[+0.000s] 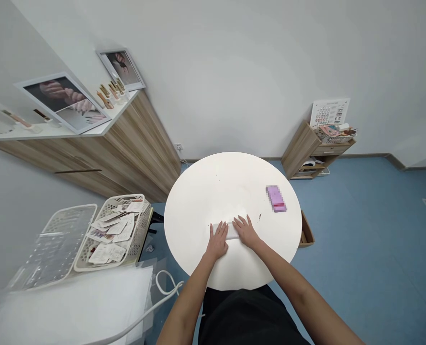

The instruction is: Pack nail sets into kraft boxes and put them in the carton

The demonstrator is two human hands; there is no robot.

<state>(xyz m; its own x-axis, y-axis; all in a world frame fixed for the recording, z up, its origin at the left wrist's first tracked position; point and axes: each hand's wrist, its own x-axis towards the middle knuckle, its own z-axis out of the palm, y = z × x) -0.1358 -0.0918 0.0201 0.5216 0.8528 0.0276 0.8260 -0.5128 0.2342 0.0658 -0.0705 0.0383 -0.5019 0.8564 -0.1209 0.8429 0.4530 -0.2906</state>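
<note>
A round white table [206, 191] stands in front of me. Both my hands lie flat on a small white rectangular item [230, 230] near the table's front edge. My left hand [218, 242] rests on its left end with fingers stretched out. My right hand [246, 230] presses on its right end, fingers spread. A pink, blurred-out flat object [276, 198] lies on the table to the right, apart from my hands.
Two white mesh baskets [91, 232] stand at the left, one holding several cards. A wooden cabinet [127, 139] with framed pictures is at the back left, a low wooden shelf unit [309, 148] at the back right. Blue floor lies to the right.
</note>
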